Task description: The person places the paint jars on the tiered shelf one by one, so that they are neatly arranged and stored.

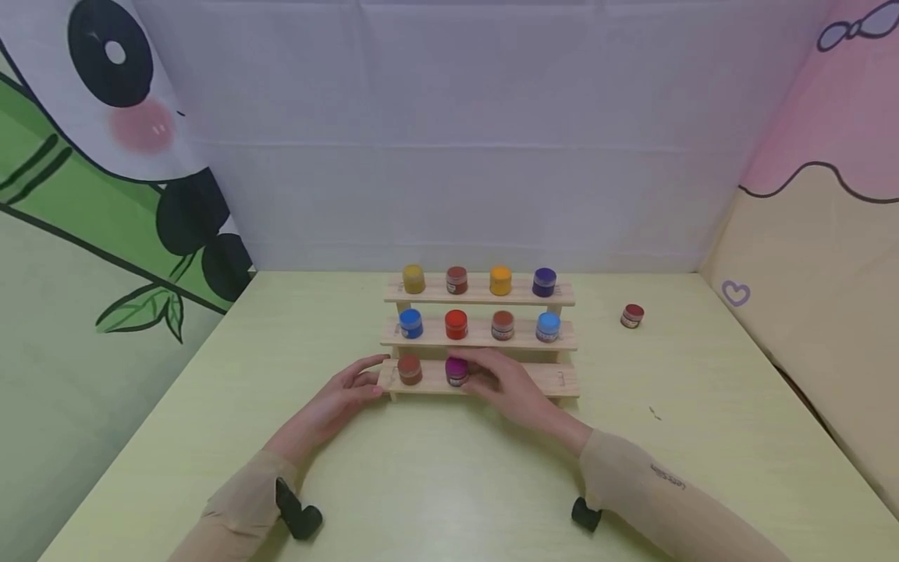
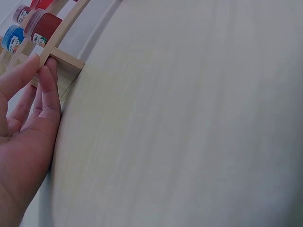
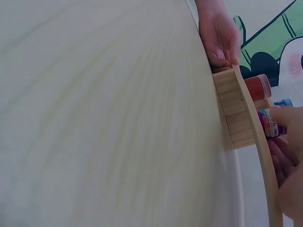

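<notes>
A three-tier wooden rack (image 1: 479, 290) holds small paint jars. My left hand (image 1: 346, 396) pinches the left end of its lowest shelf; in the left wrist view the thumb lies at the shelf's edge and the fingers (image 2: 48, 90) reach beneath it. With thumb and fingers my right hand (image 1: 507, 384) holds a purple paint jar (image 1: 457, 372) on that lowest shelf, its label (image 3: 269, 125) showing in the right wrist view. Left of it stands a reddish-brown jar (image 1: 410, 370). The shelf's right part (image 1: 562, 380) is bare wood.
Blue (image 1: 410, 323), red (image 1: 456, 325), brown (image 1: 502, 325) and light blue jars (image 1: 548, 327) line the middle shelf. Yellow, brown, orange and dark blue ones stand on top. A dark red jar (image 1: 632, 316) sits on the table, right of the rack. A white cloth (image 1: 477, 156) hangs behind.
</notes>
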Action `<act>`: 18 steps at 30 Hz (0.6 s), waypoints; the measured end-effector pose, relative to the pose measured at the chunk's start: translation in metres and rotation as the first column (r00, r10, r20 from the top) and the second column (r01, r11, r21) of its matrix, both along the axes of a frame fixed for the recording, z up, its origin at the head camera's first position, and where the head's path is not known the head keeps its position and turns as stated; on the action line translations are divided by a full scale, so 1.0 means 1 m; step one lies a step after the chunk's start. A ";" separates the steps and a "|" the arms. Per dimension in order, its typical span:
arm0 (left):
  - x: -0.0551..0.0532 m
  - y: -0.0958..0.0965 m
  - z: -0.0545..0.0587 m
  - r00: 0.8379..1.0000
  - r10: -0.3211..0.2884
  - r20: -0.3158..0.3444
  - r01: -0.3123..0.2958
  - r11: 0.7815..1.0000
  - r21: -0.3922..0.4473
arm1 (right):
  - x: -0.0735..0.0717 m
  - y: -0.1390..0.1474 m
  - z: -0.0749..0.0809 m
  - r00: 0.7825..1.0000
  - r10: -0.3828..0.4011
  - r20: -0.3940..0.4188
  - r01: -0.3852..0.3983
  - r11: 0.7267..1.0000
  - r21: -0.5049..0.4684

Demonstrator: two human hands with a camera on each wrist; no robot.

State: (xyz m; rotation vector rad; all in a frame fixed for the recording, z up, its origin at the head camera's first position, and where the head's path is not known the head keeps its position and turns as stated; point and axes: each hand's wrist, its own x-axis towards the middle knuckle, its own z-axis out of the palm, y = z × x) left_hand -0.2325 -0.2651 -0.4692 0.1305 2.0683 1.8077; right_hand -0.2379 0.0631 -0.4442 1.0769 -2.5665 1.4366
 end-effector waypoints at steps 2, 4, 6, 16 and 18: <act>0.001 0.000 0.000 1.000 0.004 0.004 -0.004 1.000 -0.002 | 0.002 0.002 0.002 1.000 -0.002 -0.001 0.002 1.000 0.000; 0.001 0.000 0.001 1.000 0.002 0.002 -0.002 1.000 -0.001 | 0.005 0.005 0.003 1.000 -0.017 -0.004 0.017 1.000 0.002; 0.001 0.000 0.001 1.000 0.002 0.002 -0.002 1.000 -0.002 | 0.007 0.009 0.004 0.999 -0.039 -0.024 0.039 0.999 0.005; 0.000 -0.001 0.000 1.000 -0.005 0.000 0.005 1.000 0.001 | 0.019 0.035 0.017 0.979 -0.125 -0.162 0.129 0.992 0.016; 0.000 -0.001 0.000 1.000 -0.004 0.000 0.004 1.000 0.000 | 0.021 0.041 0.021 0.974 -0.138 -0.177 0.143 0.990 0.017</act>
